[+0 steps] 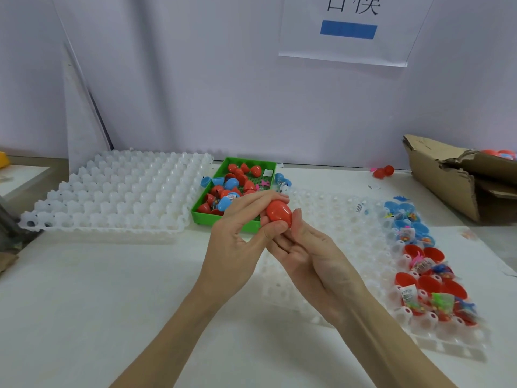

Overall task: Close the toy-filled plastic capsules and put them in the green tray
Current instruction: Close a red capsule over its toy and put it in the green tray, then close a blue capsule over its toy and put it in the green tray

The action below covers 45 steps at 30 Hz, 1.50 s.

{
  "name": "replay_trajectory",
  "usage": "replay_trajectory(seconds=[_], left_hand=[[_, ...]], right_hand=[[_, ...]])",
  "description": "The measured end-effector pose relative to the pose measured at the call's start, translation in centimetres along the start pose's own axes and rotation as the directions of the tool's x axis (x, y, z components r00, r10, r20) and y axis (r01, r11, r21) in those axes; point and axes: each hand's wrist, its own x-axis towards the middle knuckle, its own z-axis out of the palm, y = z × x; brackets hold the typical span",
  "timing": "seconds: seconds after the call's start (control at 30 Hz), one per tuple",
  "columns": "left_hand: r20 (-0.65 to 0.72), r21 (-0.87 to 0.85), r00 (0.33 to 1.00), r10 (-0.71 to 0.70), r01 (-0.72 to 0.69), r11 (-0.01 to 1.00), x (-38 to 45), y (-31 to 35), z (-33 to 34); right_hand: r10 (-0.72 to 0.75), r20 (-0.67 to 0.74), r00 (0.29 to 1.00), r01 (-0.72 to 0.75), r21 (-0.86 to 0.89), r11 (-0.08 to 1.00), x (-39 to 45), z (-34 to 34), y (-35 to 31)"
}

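Gripping a red capsule, both hands, white table, seemingly grey wall

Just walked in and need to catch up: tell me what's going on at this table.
A person is holding a red capsule between both hands, the left hand gripping it with thumb and fingers, the right hand cupping it from below, just in front of the green tray. That tray already holds red and blue capsules. On the right, a white holder tray carries open red halves and blue halves filled with toys, still waiting to be closed.
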Motion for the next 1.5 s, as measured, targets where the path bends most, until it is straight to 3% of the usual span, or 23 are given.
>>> replay_trajectory(seconds=[0.23, 0.43, 0.67, 0.73, 0.8, 0.9, 0.97, 1.03, 1.1, 1.13, 1.17, 1.2, 1.23, 1.27, 1.3, 1.33, 1.37, 1.5], left_hand=[[-0.015, 0.064, 0.999, -0.049, 0.05, 0.997, -0.1, -0.3, 0.5], [-0.05, 0.103, 0.998, -0.027, 0.032, 0.994, -0.3, -0.4, 0.6], [-0.094, 0.055, 0.994, -0.061, 0.066, 0.996, -0.5, -0.3, 1.3], [-0.094, 0.113, 0.993, -0.071, 0.081, 0.99, -0.4, -0.3, 1.2], [-0.096, 0.174, 0.993, -0.06, 0.077, 0.982, -0.2, -0.6, 0.9], [-0.211, -0.016, 0.962, -0.171, 0.172, 0.985, 0.1, -0.9, -0.3], [-0.279, -0.128, 0.93, -0.239, 0.211, 0.969, 0.2, -0.8, -0.9], [-0.293, -0.129, 0.918, -0.268, 0.239, 0.962, 0.2, -0.7, -1.0], [-0.279, -0.115, 0.918, -0.28, 0.258, 0.959, 0.2, -0.7, -1.0], [-0.274, -0.108, 0.92, -0.279, 0.259, 0.96, 0.3, -0.6, -1.0], [-0.266, -0.094, 0.925, -0.271, 0.255, 0.962, 0.3, -0.6, -0.9], [-0.263, -0.077, 0.93, -0.256, 0.244, 0.967, 0.4, -0.6, -0.8], [-0.257, -0.067, 0.935, -0.244, 0.235, 0.97, 0.4, -0.7, -0.7], [-0.249, -0.06, 0.938, -0.242, 0.234, 0.97, 0.5, -0.8, -0.5], [-0.241, -0.052, 0.939, -0.246, 0.24, 0.969, 0.5, -1.0, -0.4], [-0.231, -0.037, 0.941, -0.248, 0.246, 0.969, 0.4, -1.0, -0.3], [-0.223, -0.023, 0.943, -0.246, 0.247, 0.969, 0.3, -1.1, -0.3], [-0.213, 0.002, 0.951, -0.222, 0.228, 0.974, 0.0, -1.1, -0.3]], right_hand=[[0.043, -0.05, 0.998, -0.043, 0.004, 0.999, 0.5, 0.0, 0.0], [-0.077, -0.139, 0.987, 0.048, -0.201, 0.978, 0.1, 0.4, -0.3], [-0.073, -0.124, 0.99, 0.047, -0.196, 0.979, -0.3, 0.3, -0.7], [-0.055, -0.164, 0.985, 0.022, -0.199, 0.98, -0.1, 0.4, -0.3], [-0.006, -0.208, 0.978, -0.018, -0.116, 0.993, 0.3, 0.5, -0.6], [0.063, -0.295, 0.953, 0.005, 0.227, 0.974, 1.7, -0.1, -5.4], [-0.02, -0.353, 0.936, 0.178, 0.424, 0.888, 2.5, -1.0, -11.6], [-0.178, -0.431, 0.885, 0.393, 0.483, 0.783, 3.1, -1.9, -17.1], [-0.239, -0.495, 0.836, 0.47, 0.417, 0.778, 3.5, -3.3, -19.7], [-0.237, -0.51, 0.827, 0.434, 0.309, 0.847, 3.5, -4.3, -20.1], [-0.239, -0.537, 0.809, 0.341, 0.096, 0.935, 3.4, -5.3, -20.0], [-0.279, -0.567, 0.775, 0.168, -0.24, 0.956, 3.3, -6.3, -19.6], [-0.355, -0.548, 0.757, -0.069, -0.608, 0.791, 3.1, -7.4, -19.1], [-0.425, -0.481, 0.767, -0.284, -0.848, 0.447, 2.8, -8.7, -18.5], [-0.46, -0.396, 0.795, -0.406, -0.91, 0.081, 2.5, -10.0, -18.2], [-0.466, -0.344, 0.816, -0.462, -0.871, -0.168, 2.3, -11.2, -18.1], [-0.466, -0.332, 0.82, -0.494, -0.822, -0.284, 2.1, -12.1, -18.1], [-0.414, -0.345, 0.842, -0.514, -0.745, -0.425, 2.2, -14.4, -18.4]])
